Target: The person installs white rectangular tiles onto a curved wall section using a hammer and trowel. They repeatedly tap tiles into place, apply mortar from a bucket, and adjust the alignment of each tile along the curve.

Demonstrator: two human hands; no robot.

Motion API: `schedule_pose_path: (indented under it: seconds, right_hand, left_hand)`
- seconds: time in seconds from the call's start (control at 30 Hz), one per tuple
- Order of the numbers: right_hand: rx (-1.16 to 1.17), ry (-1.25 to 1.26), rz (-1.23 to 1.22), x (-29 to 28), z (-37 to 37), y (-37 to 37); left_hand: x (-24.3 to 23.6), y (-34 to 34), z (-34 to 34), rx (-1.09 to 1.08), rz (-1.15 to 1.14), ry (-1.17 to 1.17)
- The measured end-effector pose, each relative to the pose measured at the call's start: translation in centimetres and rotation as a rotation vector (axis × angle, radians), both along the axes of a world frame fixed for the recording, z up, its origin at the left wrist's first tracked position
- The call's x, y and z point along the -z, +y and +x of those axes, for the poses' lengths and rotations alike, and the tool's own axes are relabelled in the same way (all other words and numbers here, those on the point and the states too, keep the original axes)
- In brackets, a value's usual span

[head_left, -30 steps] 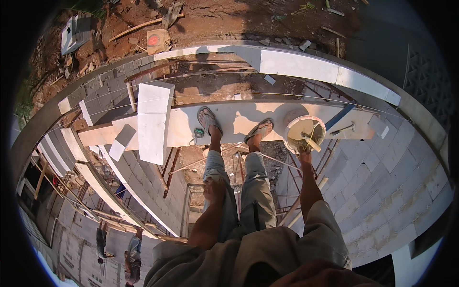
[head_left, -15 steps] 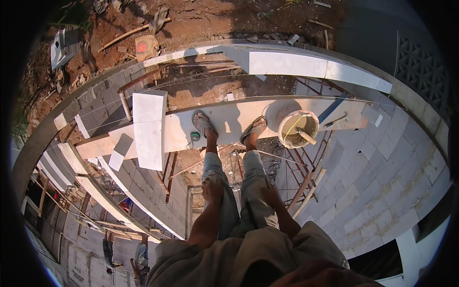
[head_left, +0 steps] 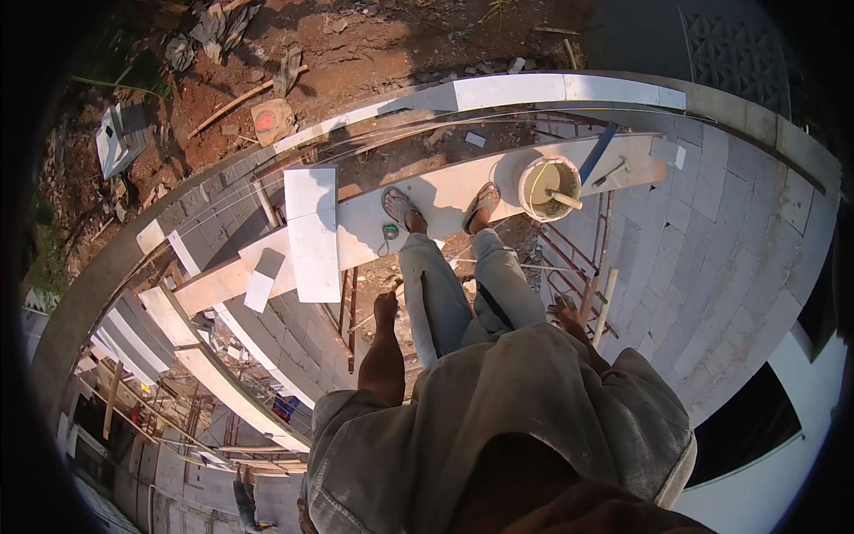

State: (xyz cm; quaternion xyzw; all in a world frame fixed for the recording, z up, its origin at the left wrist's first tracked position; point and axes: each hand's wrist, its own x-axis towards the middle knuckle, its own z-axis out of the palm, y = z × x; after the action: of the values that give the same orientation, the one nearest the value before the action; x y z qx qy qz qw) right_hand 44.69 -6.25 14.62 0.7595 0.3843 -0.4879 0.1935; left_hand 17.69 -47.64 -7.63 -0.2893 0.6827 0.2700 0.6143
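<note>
I stand in sandals on a long pale board [head_left: 360,231] above scaffolding. My left hand [head_left: 385,304] hangs beside my left leg, its fingers dark and hard to make out. My right hand [head_left: 565,313] hangs at my right with fingers apart and empty. A mortar bucket [head_left: 541,196] with a handled tool [head_left: 564,199] in it sits right of my feet, near a hammer [head_left: 614,173] and a blue length of material [head_left: 598,151]. A white block [head_left: 311,258] and a smaller block [head_left: 262,285] lie to the left, and a green tape measure [head_left: 390,231] lies by my left foot.
A string runs along the curved white-topped wall [head_left: 511,92] ahead. Steel scaffold bars [head_left: 578,267] stand below the board, over a drop. A block wall [head_left: 721,258] rises at right, and white-edged walls [head_left: 258,351] at left. A co-worker [head_left: 245,498] is low at the lower left.
My right hand has let go of the bucket and dropped beside my leg. My left hand has moved out from my leg. My view has shifted, with the board higher in the picture.
</note>
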Motion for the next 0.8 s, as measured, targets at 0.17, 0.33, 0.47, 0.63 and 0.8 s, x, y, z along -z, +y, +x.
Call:
schedule_pose_path:
  seconds: [0.17, 0.33, 0.47, 0.63, 0.8]
  right_hand:
    - [-0.138, 0.268, 0.357, 0.8, -5.9, -0.9]
    - [-0.064, 0.269, 0.086, -6.5, -14.3, -3.1]
    - [-0.409, -0.057, 0.112, 0.9, -8.5, -4.0]
    - [-0.486, 0.125, 0.105, -3.1, -8.3, -1.8]
    - [0.17, 0.625, 0.105, -6.5, -13.0, -2.0]
  left_hand:
    - [-4.1, -1.5, -9.2, -0.173, -0.097, -0.01]
    - [-9.1, 0.4, -21.3, -0.182, 0.081, 0.278]
    - [-13.6, 5.4, -26.5, -0.298, 0.204, 0.413]
    - [-18.3, 8.0, -26.5, -0.28, 0.237, 0.514]
    - [-20.4, 7.5, -19.2, -0.168, 0.157, 0.429]
